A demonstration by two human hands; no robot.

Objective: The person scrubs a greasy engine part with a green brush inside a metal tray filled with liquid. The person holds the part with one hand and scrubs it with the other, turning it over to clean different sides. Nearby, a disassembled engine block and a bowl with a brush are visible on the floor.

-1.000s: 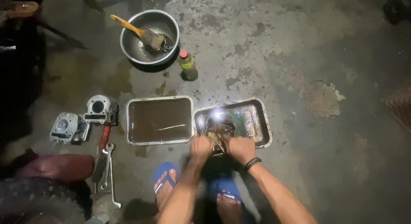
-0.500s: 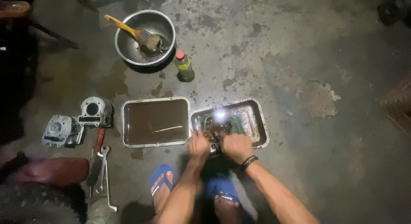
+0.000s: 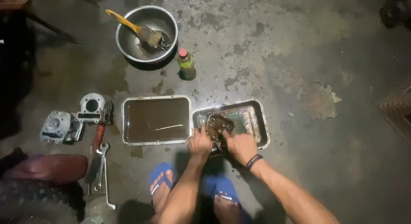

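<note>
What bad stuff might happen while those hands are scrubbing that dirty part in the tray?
The greasy part might slip from the left hand and right hand and splash. The left tray, full of brown liquid, sits close by; a bumped elbow may spill it toward the feet in sandals.

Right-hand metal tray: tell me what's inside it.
The right tray holds a dark greasy part, gripped by the left hand and right hand. Their fingers hide its near edge.

Both hands (image 3: 200, 143) (image 3: 240, 146) cover the near half of the dark greasy part (image 3: 217, 126); its kind is unclear. Tyre (image 3: 30, 202) cut off at bottom-left corner.
</note>
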